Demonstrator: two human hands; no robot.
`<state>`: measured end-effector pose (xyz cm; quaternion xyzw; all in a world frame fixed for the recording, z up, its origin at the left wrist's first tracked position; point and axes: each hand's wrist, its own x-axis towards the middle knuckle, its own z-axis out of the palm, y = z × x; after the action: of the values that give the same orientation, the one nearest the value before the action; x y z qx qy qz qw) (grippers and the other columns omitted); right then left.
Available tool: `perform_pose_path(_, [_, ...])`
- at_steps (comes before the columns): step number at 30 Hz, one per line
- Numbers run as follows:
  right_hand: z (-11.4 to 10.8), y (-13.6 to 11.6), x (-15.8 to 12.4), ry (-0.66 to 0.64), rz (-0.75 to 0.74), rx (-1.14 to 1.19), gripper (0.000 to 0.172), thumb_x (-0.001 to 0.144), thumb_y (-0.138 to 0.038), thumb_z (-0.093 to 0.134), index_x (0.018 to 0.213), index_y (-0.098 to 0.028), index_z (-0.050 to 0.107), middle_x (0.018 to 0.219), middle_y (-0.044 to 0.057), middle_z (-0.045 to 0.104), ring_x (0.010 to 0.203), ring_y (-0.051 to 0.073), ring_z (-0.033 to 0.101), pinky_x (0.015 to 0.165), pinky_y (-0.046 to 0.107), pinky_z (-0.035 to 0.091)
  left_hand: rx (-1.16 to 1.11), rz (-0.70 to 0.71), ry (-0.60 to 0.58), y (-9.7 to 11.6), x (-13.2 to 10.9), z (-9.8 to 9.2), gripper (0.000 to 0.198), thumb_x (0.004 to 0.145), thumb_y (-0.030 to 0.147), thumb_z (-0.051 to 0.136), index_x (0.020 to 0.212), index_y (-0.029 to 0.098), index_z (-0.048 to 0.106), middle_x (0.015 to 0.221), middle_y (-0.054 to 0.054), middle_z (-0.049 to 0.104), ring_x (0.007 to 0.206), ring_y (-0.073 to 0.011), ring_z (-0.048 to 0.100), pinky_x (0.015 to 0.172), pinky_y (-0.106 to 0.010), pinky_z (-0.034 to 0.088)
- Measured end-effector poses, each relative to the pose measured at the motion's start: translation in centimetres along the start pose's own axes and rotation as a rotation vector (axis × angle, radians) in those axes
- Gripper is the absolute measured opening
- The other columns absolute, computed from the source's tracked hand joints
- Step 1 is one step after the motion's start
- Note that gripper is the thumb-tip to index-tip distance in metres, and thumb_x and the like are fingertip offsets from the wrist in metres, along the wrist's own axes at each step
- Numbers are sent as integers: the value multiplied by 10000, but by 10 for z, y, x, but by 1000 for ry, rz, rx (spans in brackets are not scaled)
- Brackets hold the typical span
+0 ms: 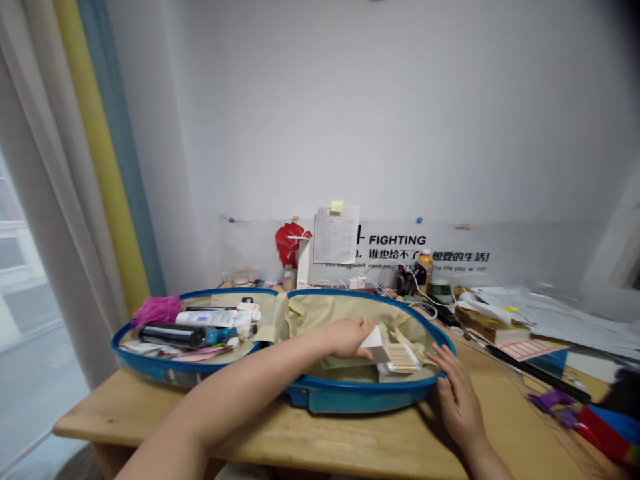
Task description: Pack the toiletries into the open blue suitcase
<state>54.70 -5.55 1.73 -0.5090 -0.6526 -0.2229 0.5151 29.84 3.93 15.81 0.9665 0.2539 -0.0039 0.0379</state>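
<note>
My left hand (349, 338) reaches across into the right half of an open blue suitcase (367, 399), its fingers closed on a small white box (377, 347). Just beside that box lies a clear pack of thin light sticks, possibly cotton swabs (401, 359), on the beige lining. Resting on the suitcase's right rim, my right hand (457, 393) has its fingers stretched out and holds nothing. In the left half are a pink bath puff (157, 311), a black cylinder (171, 335), a white tube (205, 319) and a small blue bottle (220, 335).
The suitcase lies on a wooden table (350, 440). To the right are papers (540, 313), a long black object (530, 367) and purple-handled scissors (557, 405). A white lamp (303, 263), a yellow bottle (424, 270) and cables stand behind, against the wall.
</note>
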Motion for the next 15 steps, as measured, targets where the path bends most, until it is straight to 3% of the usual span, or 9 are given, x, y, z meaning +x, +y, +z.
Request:
perform_pose_path(8, [1, 1, -2, 2, 22, 15, 372, 942, -406, 346, 1163, -234, 592, 1276, 108, 598, 1283, 283, 492, 1005, 520, 447, 94, -120, -114, -5, -2, 19, 693, 818, 522, 605, 1372, 168, 386, 1259, -190, 547, 1144, -330, 567, 888, -386, 481])
perform_pose_path(15, [0, -2, -1, -3, 14, 4, 382, 944, -410, 328, 1153, -231, 594, 1266, 115, 603, 1286, 289, 491, 1001, 520, 453, 86, -129, -184, -7, 14, 31, 773, 714, 553, 703, 1319, 147, 447, 1270, -215, 549, 1167, -351, 547, 902, -429, 486])
